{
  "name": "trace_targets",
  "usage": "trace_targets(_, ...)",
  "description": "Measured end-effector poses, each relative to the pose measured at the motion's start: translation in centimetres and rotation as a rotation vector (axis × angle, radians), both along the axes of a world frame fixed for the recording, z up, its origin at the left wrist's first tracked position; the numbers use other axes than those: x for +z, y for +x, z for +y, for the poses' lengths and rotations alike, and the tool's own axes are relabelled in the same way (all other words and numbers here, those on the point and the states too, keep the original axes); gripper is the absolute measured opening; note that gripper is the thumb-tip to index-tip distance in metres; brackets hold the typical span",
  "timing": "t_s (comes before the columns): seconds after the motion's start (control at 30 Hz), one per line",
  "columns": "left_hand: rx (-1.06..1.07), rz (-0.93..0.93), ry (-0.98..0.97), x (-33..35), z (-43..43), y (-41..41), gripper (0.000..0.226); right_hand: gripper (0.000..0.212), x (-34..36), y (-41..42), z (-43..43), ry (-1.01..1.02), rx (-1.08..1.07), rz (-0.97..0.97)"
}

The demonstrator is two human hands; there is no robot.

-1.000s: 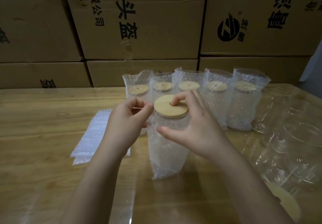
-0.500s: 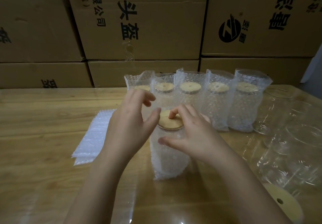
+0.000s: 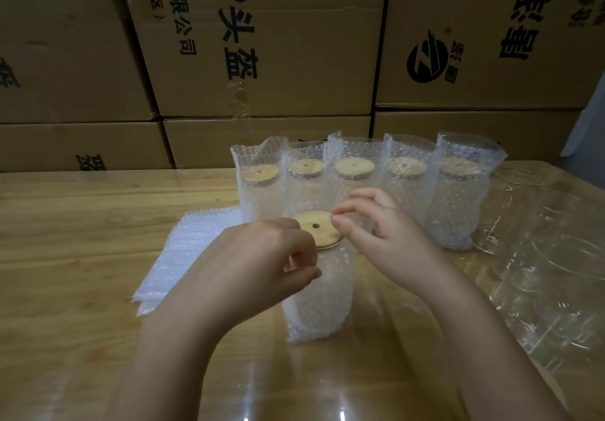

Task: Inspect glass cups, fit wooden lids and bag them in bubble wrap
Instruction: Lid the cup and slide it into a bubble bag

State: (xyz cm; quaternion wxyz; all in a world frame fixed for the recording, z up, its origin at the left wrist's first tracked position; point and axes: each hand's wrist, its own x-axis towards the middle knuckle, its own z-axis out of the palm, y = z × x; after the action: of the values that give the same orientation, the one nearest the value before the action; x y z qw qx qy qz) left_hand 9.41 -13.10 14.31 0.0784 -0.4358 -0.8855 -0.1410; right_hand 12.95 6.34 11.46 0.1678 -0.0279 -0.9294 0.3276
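A glass cup in a bubble wrap bag (image 3: 317,299) stands upright on the table in front of me. A round wooden lid (image 3: 319,229) with a small hole sits on the cup. My left hand (image 3: 262,263) pinches the bag's top edge on the near left side, thumb against curled fingers. My right hand (image 3: 386,240) pinches the top edge at the lid's right side with thumb and forefinger. The left hand hides part of the lid.
Several bagged, lidded cups (image 3: 353,178) stand in a row behind. A stack of flat bubble wrap bags (image 3: 193,247) lies at the left. Bare glass cups (image 3: 556,257) crowd the table's right side. Cardboard boxes (image 3: 262,44) wall off the back of the wooden table (image 3: 82,224).
My right fingers have come off the lid's top and now pinch the bag's edge beside it. My left hand has dropped lower and nearer along the bag's edge. The lid's hole now shows.
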Motion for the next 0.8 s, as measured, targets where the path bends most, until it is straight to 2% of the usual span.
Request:
trace_targets(0.13, -0.001, 0.018, 0.022, 0.2, -0.3, -0.1, 0.018, 0.043, -0.4, -0.4, -0.2, -0.027, -0.019, 0.072)
trace_targets(0.23, 0.005, 0.085, 0.072, 0.5, -1.0, -0.3, 0.021, 0.038, -0.3, -0.4, -0.1, -0.113, -0.007, 0.158)
trace_targets(0.33, 0.002, 0.177, 0.166, 0.7, -1.9, -0.6, 0.01, 0.03, 0.0, -0.2, 0.1, -0.191, -0.023, 0.243)
trace_targets(0.5, 0.078, 0.335, 0.288, 0.5, -2.4, -1.6, 0.003, 0.056, 0.6, 0.4, 0.2, -0.269, -0.032, 0.292)
trace_targets(0.6, 0.147, 0.397, 0.341, 0.2, -2.5, -2.2, 0.003, 0.049, 1.0, 0.7, 0.0, -0.26, -0.027, 0.302)
trace_targets(0.67, 0.164, 0.383, 0.369, -0.1, -2.5, -2.4, 0.002, 0.045, 1.2, 1.0, 0.1, -0.19, -0.028, 0.283)
trace_targets(0.73, 0.159, 0.354, 0.387, -0.3, -2.5, -2.6, 0.003, 0.03, 1.5, 1.3, 0.3, -0.12, -0.029, 0.257)
trace_targets(0.8, 0.131, 0.308, 0.397, -0.4, -2.6, -2.7, 0.003, 0.025, 1.8, 1.5, 0.7, -0.031, -0.033, 0.23)
